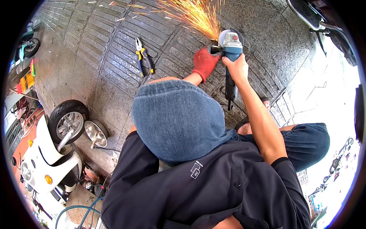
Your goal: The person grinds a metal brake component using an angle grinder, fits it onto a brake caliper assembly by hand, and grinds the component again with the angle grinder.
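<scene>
My right hand [237, 69], bare, is wrapped round the body of a blue and black angle grinder [233, 50]. Its disc [223, 37] throws a spray of orange sparks [200, 17] toward the top of the view. My left hand [206, 63], in a red glove, is closed on a small metal piece [215, 49] beside the disc. Most of that piece is hidden by the glove and the grinder. Combination pliers [144, 57] with yellow and blue handles lie on the tiles to the left of my hands.
Grooved, wet-looking paving [160, 36] lies under the work. On the left stands a white scooter [44, 160] with its front wheel [68, 122] near a round metal bowl [96, 133]. A blue hose [85, 210] runs at lower left. Another parked motorbike [324, 24] is at upper right.
</scene>
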Demonstrator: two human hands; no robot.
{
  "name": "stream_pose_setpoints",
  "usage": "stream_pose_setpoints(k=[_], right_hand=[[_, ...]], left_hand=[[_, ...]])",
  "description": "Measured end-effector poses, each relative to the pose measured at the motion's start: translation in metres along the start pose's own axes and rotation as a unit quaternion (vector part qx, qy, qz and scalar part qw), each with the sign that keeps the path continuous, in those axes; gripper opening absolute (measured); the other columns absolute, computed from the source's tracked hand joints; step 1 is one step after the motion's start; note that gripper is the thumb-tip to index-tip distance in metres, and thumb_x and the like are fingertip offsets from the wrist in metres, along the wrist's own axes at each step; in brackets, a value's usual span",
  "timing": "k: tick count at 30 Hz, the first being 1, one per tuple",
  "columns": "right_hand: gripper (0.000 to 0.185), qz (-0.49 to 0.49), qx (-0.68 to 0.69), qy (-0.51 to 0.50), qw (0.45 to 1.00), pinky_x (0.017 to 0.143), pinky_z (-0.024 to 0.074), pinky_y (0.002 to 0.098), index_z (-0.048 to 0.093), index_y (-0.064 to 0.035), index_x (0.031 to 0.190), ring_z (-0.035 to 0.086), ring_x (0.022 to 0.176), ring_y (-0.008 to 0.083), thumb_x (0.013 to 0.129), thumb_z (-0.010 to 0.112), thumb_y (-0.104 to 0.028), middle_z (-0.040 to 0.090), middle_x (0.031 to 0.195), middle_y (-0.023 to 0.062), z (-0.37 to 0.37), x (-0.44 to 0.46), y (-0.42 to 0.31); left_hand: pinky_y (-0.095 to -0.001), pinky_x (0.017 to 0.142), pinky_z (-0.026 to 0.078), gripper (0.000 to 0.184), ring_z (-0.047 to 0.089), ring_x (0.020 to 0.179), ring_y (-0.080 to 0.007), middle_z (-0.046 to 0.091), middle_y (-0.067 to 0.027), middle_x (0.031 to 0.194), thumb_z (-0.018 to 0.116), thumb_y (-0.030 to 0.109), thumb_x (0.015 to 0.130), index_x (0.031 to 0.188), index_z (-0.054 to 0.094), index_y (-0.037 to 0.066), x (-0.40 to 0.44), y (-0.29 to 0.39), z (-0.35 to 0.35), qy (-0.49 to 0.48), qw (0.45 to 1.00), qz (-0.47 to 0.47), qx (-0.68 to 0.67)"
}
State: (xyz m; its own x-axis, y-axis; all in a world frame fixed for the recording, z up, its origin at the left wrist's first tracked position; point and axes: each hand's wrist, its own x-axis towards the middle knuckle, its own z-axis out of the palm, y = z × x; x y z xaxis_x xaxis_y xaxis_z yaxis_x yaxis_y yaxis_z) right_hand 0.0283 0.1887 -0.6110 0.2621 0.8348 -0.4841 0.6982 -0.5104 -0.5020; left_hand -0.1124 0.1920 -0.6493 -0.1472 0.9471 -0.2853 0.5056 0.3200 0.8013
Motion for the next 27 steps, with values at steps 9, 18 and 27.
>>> stream_pose_setpoints(k=[9, 18, 27], right_hand=[[0.067, -0.010, -0.004, 0.001, 1.000, 0.077, 0.0515, 0.0445, 0.047, 0.0070, 0.101, 0.065, 0.084, 0.0418, 0.066, 0.070, -0.045, 0.064, 0.088, 0.0289, -0.002, 0.000, -0.002], [0.067, -0.013, -0.001, -0.010, 1.000, 0.076, 0.0517, 0.0441, 0.047, 0.0075, 0.101, 0.065, 0.085, 0.0409, 0.066, 0.070, -0.045, 0.064, 0.088, 0.0293, -0.005, 0.000, -0.003], [0.067, -0.024, -0.005, -0.009, 1.000, 0.076, 0.0517, 0.0439, 0.047, 0.0076, 0.101, 0.065, 0.085, 0.0416, 0.066, 0.070, -0.045, 0.064, 0.088, 0.0294, -0.003, 0.002, 0.000]], left_hand=[[-0.0356, 0.067, 0.051, 0.035, 0.066, 0.066, -0.0237, 0.067, -0.0089, 0.068, 0.077, 0.032, 0.069, 0.089, 0.068, 0.006, 0.000, 0.001, 0.000, 0.008, 1.000, 0.011, 0.015], [-0.0391, 0.071, 0.051, 0.040, 0.067, 0.076, -0.0300, 0.068, -0.0150, 0.080, 0.078, 0.036, 0.067, 0.090, 0.068, 0.004, -0.003, 0.014, -0.008, 0.019, 0.999, 0.017, 0.028], [-0.0379, 0.070, 0.051, 0.038, 0.067, 0.075, -0.0275, 0.069, -0.0141, 0.080, 0.078, 0.033, 0.067, 0.090, 0.068, 0.004, -0.001, 0.004, -0.004, 0.000, 1.000, -0.003, 0.007]])
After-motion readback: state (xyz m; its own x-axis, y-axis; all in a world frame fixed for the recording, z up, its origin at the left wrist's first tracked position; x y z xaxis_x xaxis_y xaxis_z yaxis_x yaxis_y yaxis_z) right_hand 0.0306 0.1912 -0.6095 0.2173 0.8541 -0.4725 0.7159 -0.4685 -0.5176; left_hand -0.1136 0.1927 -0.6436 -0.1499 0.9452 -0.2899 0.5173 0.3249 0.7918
